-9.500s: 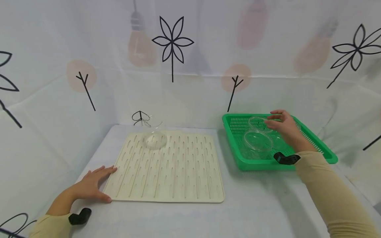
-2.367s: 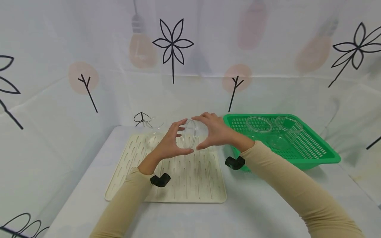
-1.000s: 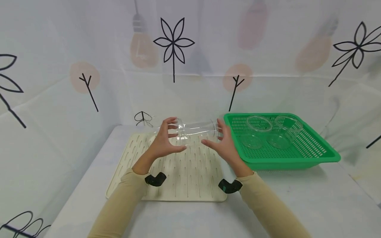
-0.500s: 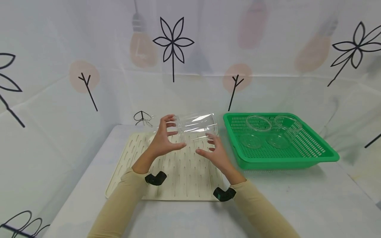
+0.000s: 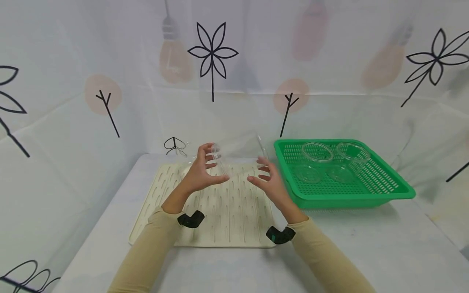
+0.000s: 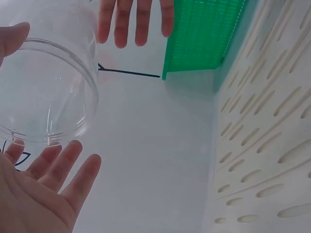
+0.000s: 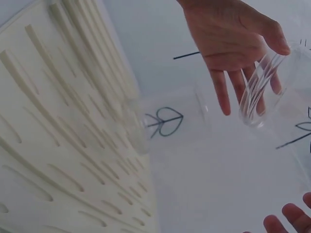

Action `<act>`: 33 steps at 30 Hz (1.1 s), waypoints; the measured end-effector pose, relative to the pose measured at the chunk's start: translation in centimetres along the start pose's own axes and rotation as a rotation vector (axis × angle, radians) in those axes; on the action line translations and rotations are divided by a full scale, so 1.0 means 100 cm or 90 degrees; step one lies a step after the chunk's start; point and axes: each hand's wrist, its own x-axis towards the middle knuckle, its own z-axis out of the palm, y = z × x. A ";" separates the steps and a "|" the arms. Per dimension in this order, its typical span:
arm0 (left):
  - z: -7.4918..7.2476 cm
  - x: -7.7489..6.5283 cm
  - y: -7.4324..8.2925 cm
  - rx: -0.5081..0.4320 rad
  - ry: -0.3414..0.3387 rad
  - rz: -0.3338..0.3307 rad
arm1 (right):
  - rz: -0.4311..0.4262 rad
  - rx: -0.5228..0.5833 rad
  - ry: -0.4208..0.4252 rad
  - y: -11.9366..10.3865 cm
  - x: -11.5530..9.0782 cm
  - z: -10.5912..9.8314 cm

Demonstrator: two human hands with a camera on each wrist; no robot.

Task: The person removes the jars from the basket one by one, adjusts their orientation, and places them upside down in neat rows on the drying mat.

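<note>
My left hand [image 5: 199, 173] grips a clear jar [image 5: 239, 154] around its ringed rim, thumb and fingers on opposite sides. The jar lies on its side above the ribbed cream mat [image 5: 220, 215], its base end raised and pointing right. My right hand [image 5: 271, 181] is beside that base, fingers spread and relaxed; in the left wrist view the right fingers [image 6: 142, 24] hang straight, apart from the jar. A second clear jar [image 7: 170, 119] stands on the mat's back left, partly hidden behind the left hand in the head view.
A green plastic basket [image 5: 355, 196] stands right of the mat, with two clear jars, one left [image 5: 309, 174] and one right [image 5: 340, 173], upright inside. A white table [image 5: 234, 270] lies under everything, with a printed cloth [image 5: 242, 118] hanging behind and at the sides.
A jar left the basket and came over the mat; the left hand moved from the mat's edge to hold it. The right hand let go of its base, which now tilts higher.
</note>
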 end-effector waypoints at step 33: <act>0.005 -0.013 -0.013 0.174 -0.020 -0.094 | -0.096 0.047 -0.035 -0.034 0.022 -0.003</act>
